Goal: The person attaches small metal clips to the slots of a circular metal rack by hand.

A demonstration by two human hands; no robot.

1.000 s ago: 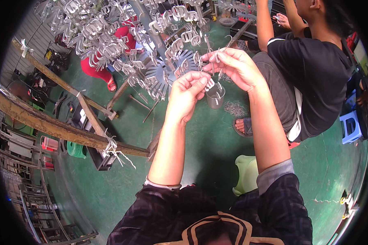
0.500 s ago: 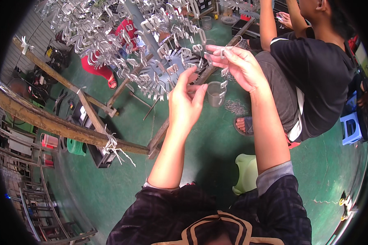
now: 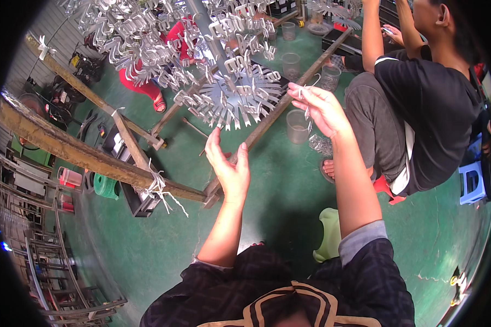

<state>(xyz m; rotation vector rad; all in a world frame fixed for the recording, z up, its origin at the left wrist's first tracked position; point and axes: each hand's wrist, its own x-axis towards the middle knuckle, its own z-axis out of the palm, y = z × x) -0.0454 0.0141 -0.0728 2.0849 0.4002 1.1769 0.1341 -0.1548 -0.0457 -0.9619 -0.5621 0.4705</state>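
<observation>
A tall rack, built round a grey pole [image 3: 208, 41], carries many small bent metal clips [image 3: 114, 41] in dense tiers. Its lowest visible tier is a slotted metal disc [image 3: 240, 101] with prongs at the rim. My left hand [image 3: 229, 171] is just below that disc, fingers spread and holding nothing. To the right of the disc, my right hand [image 3: 323, 111] pinches a thin wire hook [image 3: 319, 80]. A short string of small metal pieces [image 3: 310, 124] dangles under the fingers; part of it is hidden by them.
A co-worker in a black shirt [image 3: 425, 103] sits close on the right. Clear plastic tubs [image 3: 297, 128] stand by a wooden beam [image 3: 297, 95], with a pile of metal bits [image 3: 320, 144] nearby. A rusty beam [image 3: 93, 163] crosses the left; a light-green stool [image 3: 327, 234] stands below.
My left hand has moved down and left, away from the rack, its fingers opening wider. My right hand has shifted slightly right and down with the wire hook. The rack's clips have swung or turned.
</observation>
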